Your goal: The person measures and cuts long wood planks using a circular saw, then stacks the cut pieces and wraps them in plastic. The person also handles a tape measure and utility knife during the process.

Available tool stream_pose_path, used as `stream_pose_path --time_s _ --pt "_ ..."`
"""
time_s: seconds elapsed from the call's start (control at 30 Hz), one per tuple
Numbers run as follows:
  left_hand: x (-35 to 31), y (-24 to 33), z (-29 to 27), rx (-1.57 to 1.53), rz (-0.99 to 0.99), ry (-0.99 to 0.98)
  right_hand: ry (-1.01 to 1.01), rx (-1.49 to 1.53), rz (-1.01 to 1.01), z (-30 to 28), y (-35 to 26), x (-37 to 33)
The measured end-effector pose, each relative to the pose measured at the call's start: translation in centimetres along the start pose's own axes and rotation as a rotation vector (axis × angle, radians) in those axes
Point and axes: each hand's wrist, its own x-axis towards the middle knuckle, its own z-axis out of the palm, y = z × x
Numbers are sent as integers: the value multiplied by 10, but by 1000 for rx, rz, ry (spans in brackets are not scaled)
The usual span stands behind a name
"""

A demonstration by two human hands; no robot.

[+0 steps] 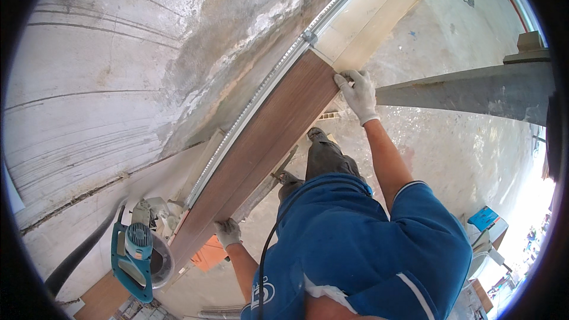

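A long brown wood-grain board (269, 121) lies diagonally along a metal rail with a toothed edge (256, 104). My right hand (359, 95), in a pale work glove, is closed on the board's far right corner. There the board's end meets a pale yellowish surface (355, 26). Nearer to me and to the left, my left hand (228, 233), also gloved, grips the board's near edge. Its fingers are partly hidden by the board. A small grey clamp-like block (309, 38) sits on the rail by the board's far end.
A teal mitre saw (135, 249) with a dark hose (86, 255) stands at the lower left. An orange object (209, 253) lies beneath the board beside my left hand. A stained wall (106, 77) runs along the left, and a grey beam (474, 90) juts in from the right.
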Motion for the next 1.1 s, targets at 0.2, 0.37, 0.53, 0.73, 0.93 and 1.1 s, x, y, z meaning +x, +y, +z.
stream_pose_path --time_s 0.2,0.37,0.53,0.73,0.93,1.1 --pt "-10 5 4 62 -31 29 -235 95 -75 -12 -13 28" --pt "-8 4 4 89 -4 -44 -415 185 -100 -11 -12 50" --pt "-5 6 4 81 12 39 -500 232 -28 4 -17 61" --pt "-2 7 4 32 1 -54 -384 263 64 19 -19 58" --pt "-5 -3 9 -1 22 7 -309 280 70 29 -11 63" --pt "-3 -6 9 48 46 35 -289 297 66 34 -6 66"
